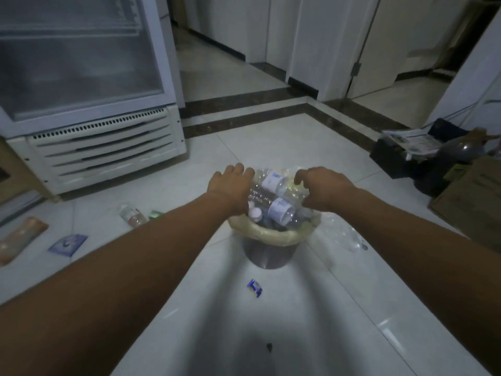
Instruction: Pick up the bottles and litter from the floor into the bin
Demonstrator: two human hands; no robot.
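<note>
We pressed our left hand [230, 189] flat and our right hand [324, 189], grip half-curled and holding nothing, onto bottles [273, 198] heaped in the bin [267, 249]; another bottle [132, 215] and wrappers [254, 288] lay on the floor [311, 308].

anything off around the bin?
Yes. The bin is overfilled: bottles heap above its rim, with the left hand and right hand on the pile. A bottle and a blue wrapper lie on the floor.
</note>
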